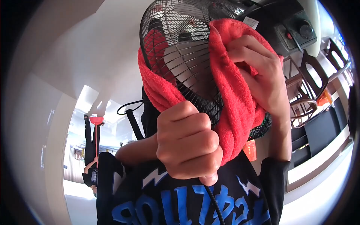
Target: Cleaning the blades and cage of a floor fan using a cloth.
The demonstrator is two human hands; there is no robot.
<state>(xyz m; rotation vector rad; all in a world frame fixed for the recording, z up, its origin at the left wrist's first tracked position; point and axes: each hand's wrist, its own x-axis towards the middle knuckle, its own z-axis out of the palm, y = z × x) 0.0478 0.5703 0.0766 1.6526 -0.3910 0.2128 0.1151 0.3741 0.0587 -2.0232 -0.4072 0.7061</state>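
Note:
A black wire fan guard [182,45] fills the upper middle, with fan blades [182,59] behind its wires. My left hand [188,143] is in a fist on a twisted red terry towel [233,109], in front of the guard's lower part. One stretch of the towel runs up along the guard's left rim; another lies over its right side. My right hand [256,70] grips the upper right part with bent fingers; some fingertips are hidden in the folds. A black cable [215,204] comes out below my left hand. The fan's black control base [295,31] carries knobs at the upper right.
Dark wooden chairs [315,70] stand at the right, near an orange-red bag [324,98]. At the far left a person [91,171] in dark clothes, seen upside down, holds a long-handled red dustpan [97,120]. A black bar [134,123] stands left of the fan.

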